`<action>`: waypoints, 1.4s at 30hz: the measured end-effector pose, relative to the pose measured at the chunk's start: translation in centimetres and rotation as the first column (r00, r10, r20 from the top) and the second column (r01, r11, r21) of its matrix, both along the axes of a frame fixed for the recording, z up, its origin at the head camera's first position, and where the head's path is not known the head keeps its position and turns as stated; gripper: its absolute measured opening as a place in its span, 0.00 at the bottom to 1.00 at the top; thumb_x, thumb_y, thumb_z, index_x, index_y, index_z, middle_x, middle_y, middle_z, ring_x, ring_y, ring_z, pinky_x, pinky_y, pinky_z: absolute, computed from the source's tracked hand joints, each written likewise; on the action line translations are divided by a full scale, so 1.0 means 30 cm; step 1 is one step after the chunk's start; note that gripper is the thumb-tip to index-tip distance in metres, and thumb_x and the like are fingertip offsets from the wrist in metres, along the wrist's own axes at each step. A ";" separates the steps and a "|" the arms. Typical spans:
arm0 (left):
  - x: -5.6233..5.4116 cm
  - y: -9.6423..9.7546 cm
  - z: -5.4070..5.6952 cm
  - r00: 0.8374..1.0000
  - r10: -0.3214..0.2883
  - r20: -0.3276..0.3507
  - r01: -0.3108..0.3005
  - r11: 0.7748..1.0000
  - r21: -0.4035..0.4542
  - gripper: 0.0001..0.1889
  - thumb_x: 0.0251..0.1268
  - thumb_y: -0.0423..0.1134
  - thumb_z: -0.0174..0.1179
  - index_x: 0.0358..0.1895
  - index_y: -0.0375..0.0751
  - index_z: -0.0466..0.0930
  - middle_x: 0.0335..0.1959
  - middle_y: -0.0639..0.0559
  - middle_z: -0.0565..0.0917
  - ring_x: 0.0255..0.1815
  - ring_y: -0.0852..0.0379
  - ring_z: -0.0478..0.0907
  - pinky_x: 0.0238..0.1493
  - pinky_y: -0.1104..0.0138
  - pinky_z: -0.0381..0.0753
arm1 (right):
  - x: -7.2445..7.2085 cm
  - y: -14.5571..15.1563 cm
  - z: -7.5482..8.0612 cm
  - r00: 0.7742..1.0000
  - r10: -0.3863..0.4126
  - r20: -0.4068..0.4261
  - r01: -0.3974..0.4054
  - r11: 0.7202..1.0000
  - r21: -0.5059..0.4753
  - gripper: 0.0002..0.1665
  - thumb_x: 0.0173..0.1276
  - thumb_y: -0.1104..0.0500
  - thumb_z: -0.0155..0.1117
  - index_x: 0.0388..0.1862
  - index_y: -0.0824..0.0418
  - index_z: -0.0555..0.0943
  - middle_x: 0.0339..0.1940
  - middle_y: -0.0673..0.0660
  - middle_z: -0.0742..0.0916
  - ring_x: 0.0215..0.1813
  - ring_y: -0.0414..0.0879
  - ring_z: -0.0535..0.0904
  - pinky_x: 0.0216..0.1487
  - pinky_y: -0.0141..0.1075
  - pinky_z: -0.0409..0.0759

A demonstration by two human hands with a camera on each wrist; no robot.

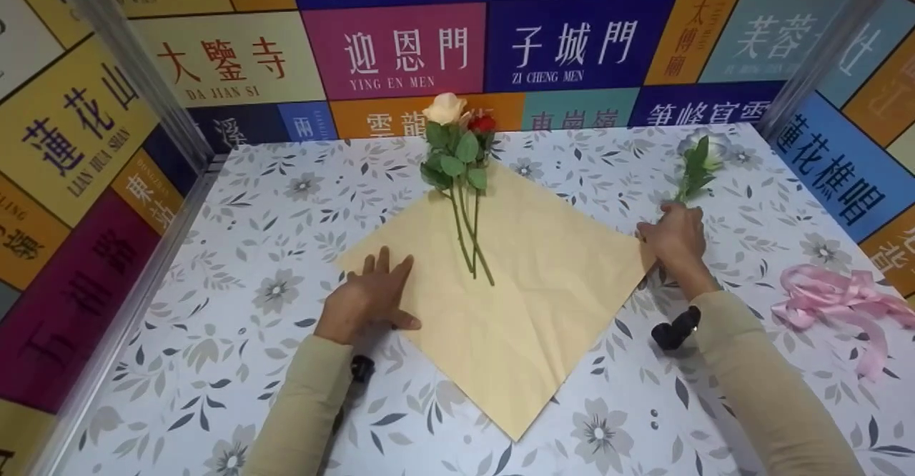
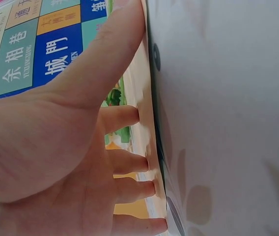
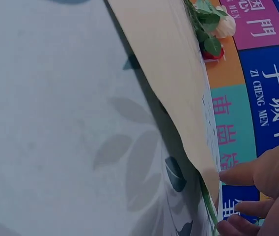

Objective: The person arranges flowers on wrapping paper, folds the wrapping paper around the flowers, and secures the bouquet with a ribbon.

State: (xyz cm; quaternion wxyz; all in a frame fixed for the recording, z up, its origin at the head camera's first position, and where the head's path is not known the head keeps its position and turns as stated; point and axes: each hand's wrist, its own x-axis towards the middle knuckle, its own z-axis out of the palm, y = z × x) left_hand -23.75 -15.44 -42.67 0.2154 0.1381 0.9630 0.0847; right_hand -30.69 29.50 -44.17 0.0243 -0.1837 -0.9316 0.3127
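Observation:
A sheet of tan wrapping paper (image 1: 543,319) lies diagonally on the table, with a cream rose (image 1: 444,109) and a red rose (image 1: 483,126) on its upper part, their green stems crossing. My left hand (image 1: 368,301) rests at the paper's left edge, its fingers spread and fingertips on the sheet in the left wrist view. At the paper's right corner is my right hand (image 1: 673,236), by the lower stem of a pale bluish flower (image 1: 704,151). The right wrist view shows its thumb and fingers apart, fingertips right at the green stem (image 3: 208,204), which runs past the paper's corner.
A loose pink ribbon (image 1: 829,297) lies to the right of my right forearm. The table (image 1: 279,362) has a white cover printed with leaves and flowers. Behind it stands a wall of coloured panels (image 1: 400,51) with lettering, and clear uprights (image 1: 161,76) border the sides.

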 end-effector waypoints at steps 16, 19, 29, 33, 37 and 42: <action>0.007 0.002 0.009 1.000 -0.006 -0.001 0.006 1.000 -0.020 0.57 0.58 0.61 0.68 0.82 0.41 0.44 0.80 0.25 0.41 0.80 0.26 0.44 0.71 0.31 0.56 | 0.016 0.098 0.003 0.992 -0.041 0.121 0.023 0.989 0.148 0.21 0.68 0.49 0.60 0.29 0.67 0.76 0.40 0.70 0.79 0.41 0.61 0.74 0.36 0.50 0.72; 0.006 0.002 0.010 1.000 -0.009 0.003 0.009 1.000 -0.020 0.57 0.58 0.61 0.68 0.81 0.40 0.44 0.80 0.24 0.41 0.80 0.26 0.43 0.71 0.30 0.56 | 0.017 0.116 0.010 0.993 -0.066 0.099 0.051 0.988 0.149 0.18 0.65 0.53 0.64 0.32 0.69 0.77 0.35 0.68 0.82 0.39 0.62 0.77 0.34 0.49 0.73; -0.002 0.001 0.000 1.000 0.004 -0.004 -0.004 1.000 -0.002 0.57 0.57 0.61 0.70 0.81 0.41 0.45 0.80 0.25 0.42 0.80 0.26 0.44 0.72 0.31 0.55 | 0.008 0.151 0.041 0.984 -0.098 0.147 0.114 0.987 -0.110 0.08 0.58 0.63 0.65 0.33 0.69 0.79 0.11 0.51 0.82 0.14 0.44 0.81 0.23 0.37 0.80; -0.006 0.002 -0.003 1.000 0.002 -0.004 -0.002 1.000 -0.017 0.57 0.57 0.61 0.70 0.81 0.41 0.45 0.80 0.26 0.42 0.80 0.26 0.44 0.72 0.31 0.56 | 0.004 0.152 0.047 0.971 -0.125 0.202 0.184 0.933 -0.309 0.10 0.62 0.65 0.68 0.39 0.70 0.78 0.10 0.51 0.84 0.16 0.44 0.84 0.26 0.38 0.86; -0.007 0.005 -0.004 1.000 0.001 0.008 -0.001 1.000 -0.029 0.57 0.57 0.61 0.69 0.82 0.41 0.45 0.80 0.26 0.42 0.81 0.27 0.43 0.73 0.32 0.55 | -0.001 0.148 0.044 0.964 -0.146 0.222 0.227 0.885 -0.405 0.11 0.63 0.65 0.67 0.42 0.67 0.77 0.13 0.49 0.84 0.18 0.43 0.85 0.31 0.37 0.87; -0.007 0.005 -0.002 1.000 0.011 0.017 -0.011 1.000 -0.021 0.57 0.57 0.60 0.69 0.82 0.41 0.44 0.80 0.26 0.41 0.81 0.27 0.42 0.74 0.32 0.54 | -0.009 0.141 0.040 0.970 -0.149 0.194 0.226 0.854 -0.470 0.20 0.67 0.64 0.64 0.57 0.65 0.76 0.18 0.46 0.83 0.23 0.39 0.85 0.36 0.35 0.88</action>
